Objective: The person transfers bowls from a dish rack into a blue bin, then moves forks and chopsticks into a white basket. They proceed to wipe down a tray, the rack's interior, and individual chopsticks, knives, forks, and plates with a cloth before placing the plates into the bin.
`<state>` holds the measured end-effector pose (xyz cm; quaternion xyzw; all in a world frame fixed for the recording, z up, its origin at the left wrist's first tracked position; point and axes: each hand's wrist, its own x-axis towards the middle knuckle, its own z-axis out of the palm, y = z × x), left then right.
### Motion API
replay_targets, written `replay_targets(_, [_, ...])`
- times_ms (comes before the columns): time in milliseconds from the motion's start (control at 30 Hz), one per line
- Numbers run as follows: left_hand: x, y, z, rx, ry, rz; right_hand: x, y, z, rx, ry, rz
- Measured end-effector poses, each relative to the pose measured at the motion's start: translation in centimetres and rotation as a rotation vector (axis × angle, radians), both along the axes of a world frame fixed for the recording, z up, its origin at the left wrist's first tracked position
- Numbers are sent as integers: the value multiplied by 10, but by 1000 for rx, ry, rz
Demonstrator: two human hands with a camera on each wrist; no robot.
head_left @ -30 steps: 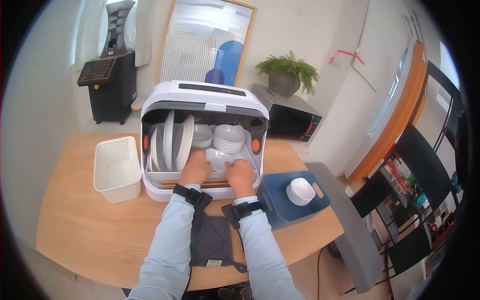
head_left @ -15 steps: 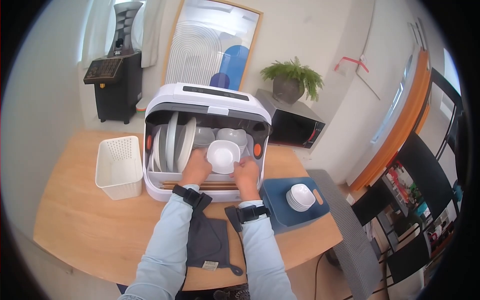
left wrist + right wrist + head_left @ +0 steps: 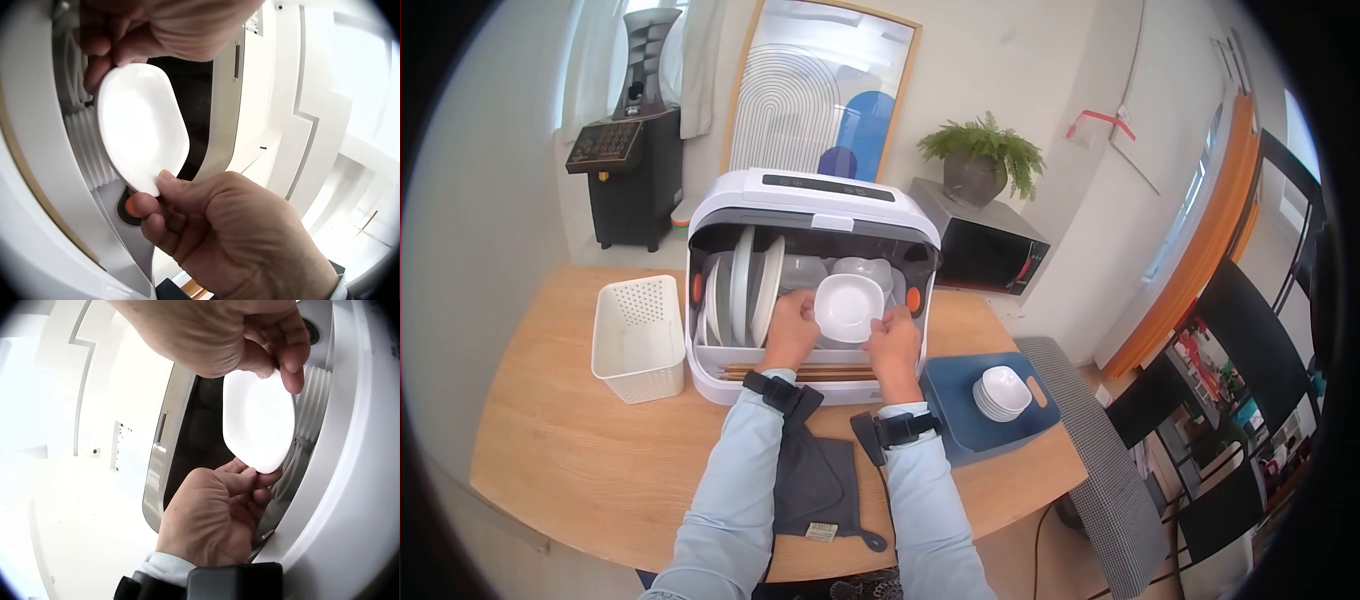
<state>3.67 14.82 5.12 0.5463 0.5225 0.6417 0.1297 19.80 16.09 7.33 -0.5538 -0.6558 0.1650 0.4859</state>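
Note:
Between both hands a small white squarish bowl (image 3: 848,308) is tilted up, its hollow facing the head camera. My left hand (image 3: 793,328) pinches its left rim, and my right hand (image 3: 894,345) pinches the right rim, thumb on the inside edge in the left wrist view. The bowl is at the front opening of a white dish cabinet (image 3: 725,205) with its lid raised. Behind it, stacked bowls (image 3: 863,268) are partly covered. Upright plates (image 3: 769,285) stand left of my left hand. Chopsticks (image 3: 830,372) lie in the front tray below.
A white perforated basket (image 3: 638,365) stands left of the cabinet. To the right, a blue box (image 3: 960,440) bears a stack of small white bowls (image 3: 1003,392). A dark grey cloth (image 3: 818,480) lies on the table (image 3: 590,465) under my forearms. A microwave (image 3: 985,245) stands behind.
The bowl has come up from low in the cabinet and tipped toward the head camera, both hands rising slightly with it. Over the last half second it has risen a little more.

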Motion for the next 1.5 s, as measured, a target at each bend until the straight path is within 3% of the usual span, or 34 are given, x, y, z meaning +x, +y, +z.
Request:
replay_targets(333, [2,-4,6,49,0,-21,1,-2,3,0,-33,22])
replay_targets(533, [3,-9,12,13,-259,-228,3,-17,21,101,-206,-88])
replay_targets(633, [-3,-1,3,-19,-195,-181,17,-15,31,175,-121,-56])
replay_targets(733, [-2,1,-6,2,234,182,38,-39,61,227,-85,-55])
replay_targets(900, [2,-12,0,-193,353,150,93,-76,94,186,-38,-133])
replay_targets(1000, [2,-15,1,-281,426,131,142,-74,83,204,-206,-251])
replay_targets(1233, [8,-20,6,-326,414,149,256,-44,17,-46,-491,-473])
replay_targets(1400, [9,-20,6,-349,446,157,277,-36,-10,-32,-463,-486])
replay_targets(1500, [10,-24,11,-367,468,149,268,-40,0,-51,-453,-451])
